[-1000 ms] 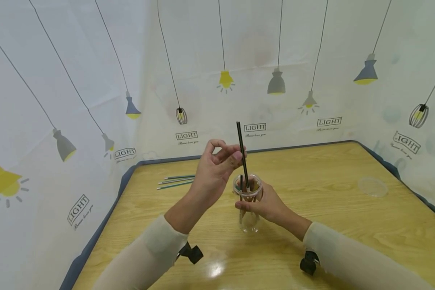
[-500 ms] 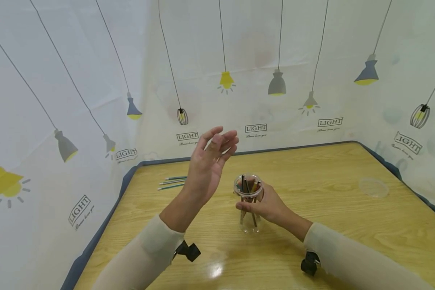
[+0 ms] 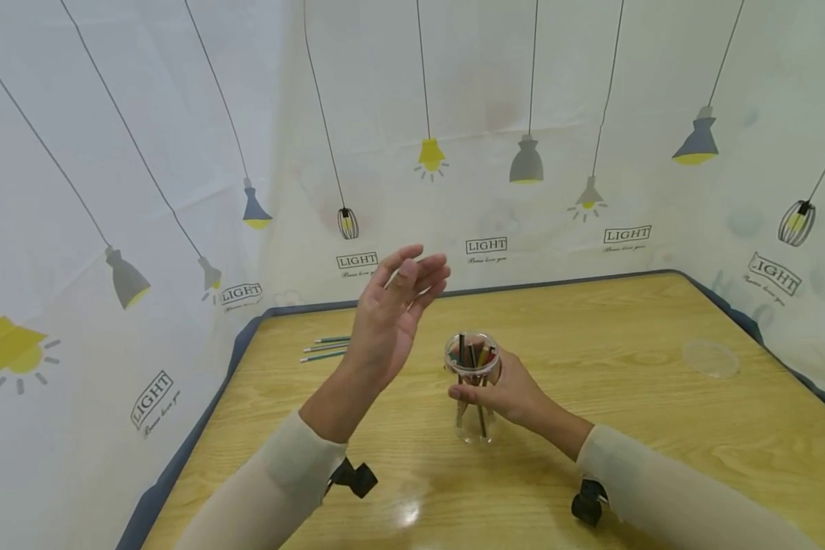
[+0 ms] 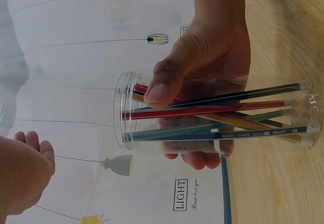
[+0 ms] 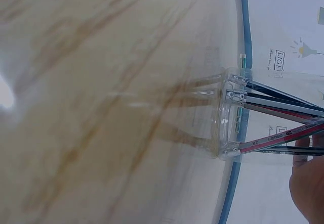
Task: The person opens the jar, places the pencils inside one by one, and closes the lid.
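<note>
A clear plastic jar (image 3: 477,428) stands upright on the table, and my right hand (image 3: 512,388) grips it from the right, thumb across the near side. Inside lean several pencils, among them a red pencil (image 4: 202,112), a green pencil (image 4: 212,127) and a black pencil (image 4: 248,93). Their eraser ends rest at the jar's bottom in the left wrist view. My left hand (image 3: 392,321) is raised to the left of the jar, apart from it, with loosely bent fingers and nothing in them. Behind the left wrist lie several green and grey pencils (image 3: 325,356), partly hidden.
On the right side of the wooden table (image 3: 612,458) lies a clear round lid (image 3: 710,358). A white cloth backdrop (image 3: 564,221) printed with lamps encloses the table's back and sides. A small black camera (image 3: 354,478) sits under the left wrist, another (image 3: 589,502) under the right.
The left hand let go of a black pencil, which dropped into the jar, then drew back left with its fingers loosened. The right hand has kept its grip on the jar.
</note>
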The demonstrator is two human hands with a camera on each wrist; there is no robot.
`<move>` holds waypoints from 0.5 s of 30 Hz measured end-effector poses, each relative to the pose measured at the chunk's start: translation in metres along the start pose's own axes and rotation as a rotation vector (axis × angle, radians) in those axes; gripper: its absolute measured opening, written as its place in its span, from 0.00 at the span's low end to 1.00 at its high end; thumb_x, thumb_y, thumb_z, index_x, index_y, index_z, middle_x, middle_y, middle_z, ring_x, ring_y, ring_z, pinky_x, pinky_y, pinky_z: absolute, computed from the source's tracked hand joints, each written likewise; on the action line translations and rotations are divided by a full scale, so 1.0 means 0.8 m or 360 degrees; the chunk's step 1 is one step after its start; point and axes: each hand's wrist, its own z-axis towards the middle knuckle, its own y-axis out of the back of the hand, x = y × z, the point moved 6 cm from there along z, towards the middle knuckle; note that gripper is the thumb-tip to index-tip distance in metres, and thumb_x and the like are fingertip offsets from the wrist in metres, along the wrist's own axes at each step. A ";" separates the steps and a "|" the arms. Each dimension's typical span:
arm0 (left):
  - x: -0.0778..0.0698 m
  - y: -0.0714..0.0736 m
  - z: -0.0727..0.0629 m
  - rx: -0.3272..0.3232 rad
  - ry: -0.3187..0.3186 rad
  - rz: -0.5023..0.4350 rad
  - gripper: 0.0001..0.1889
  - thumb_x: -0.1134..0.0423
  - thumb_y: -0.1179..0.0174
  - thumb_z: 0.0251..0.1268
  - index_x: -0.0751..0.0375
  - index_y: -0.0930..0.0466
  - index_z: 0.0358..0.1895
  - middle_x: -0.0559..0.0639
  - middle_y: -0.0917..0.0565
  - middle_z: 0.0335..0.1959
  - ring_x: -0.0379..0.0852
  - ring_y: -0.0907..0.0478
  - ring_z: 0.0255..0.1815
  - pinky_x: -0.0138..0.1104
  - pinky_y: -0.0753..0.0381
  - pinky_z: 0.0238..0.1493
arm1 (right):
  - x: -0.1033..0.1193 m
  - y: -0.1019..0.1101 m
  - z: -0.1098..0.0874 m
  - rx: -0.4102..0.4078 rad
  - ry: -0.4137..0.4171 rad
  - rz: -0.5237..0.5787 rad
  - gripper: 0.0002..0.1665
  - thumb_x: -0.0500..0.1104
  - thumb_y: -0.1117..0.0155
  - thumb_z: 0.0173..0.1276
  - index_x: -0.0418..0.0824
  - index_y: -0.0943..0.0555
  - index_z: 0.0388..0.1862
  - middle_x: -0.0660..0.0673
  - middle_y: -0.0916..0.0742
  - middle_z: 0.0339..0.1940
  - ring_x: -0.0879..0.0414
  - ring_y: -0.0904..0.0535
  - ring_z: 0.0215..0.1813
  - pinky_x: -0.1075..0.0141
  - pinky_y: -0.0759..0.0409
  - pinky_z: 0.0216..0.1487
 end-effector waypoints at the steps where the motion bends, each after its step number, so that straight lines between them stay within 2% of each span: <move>1: 0.000 0.002 0.000 0.0003 0.0000 0.0001 0.44 0.35 0.23 0.65 0.57 0.29 0.75 0.47 0.12 0.64 0.46 0.17 0.71 0.43 0.23 0.82 | 0.000 0.000 0.000 0.0000 0.0000 0.0002 0.42 0.52 0.14 0.68 0.42 0.23 0.74 0.38 0.10 0.60 0.48 0.14 0.59 0.66 0.15 0.61; 10: 0.005 0.018 0.007 -0.0001 -0.0037 0.0041 0.35 0.40 0.24 0.69 0.58 0.23 0.69 0.45 0.11 0.60 0.45 0.15 0.67 0.41 0.19 0.78 | -0.001 0.001 0.001 0.0002 0.0000 -0.0020 0.42 0.53 0.14 0.68 0.42 0.23 0.74 0.39 0.10 0.60 0.48 0.15 0.59 0.65 0.15 0.60; 15: 0.009 0.035 0.013 -0.0081 -0.0019 0.0093 0.24 0.52 0.32 0.82 0.62 0.23 0.70 0.45 0.11 0.59 0.44 0.14 0.65 0.40 0.18 0.77 | 0.000 0.000 0.001 0.0013 0.0027 -0.0024 0.40 0.52 0.15 0.69 0.42 0.23 0.74 0.35 0.11 0.60 0.47 0.14 0.59 0.64 0.16 0.62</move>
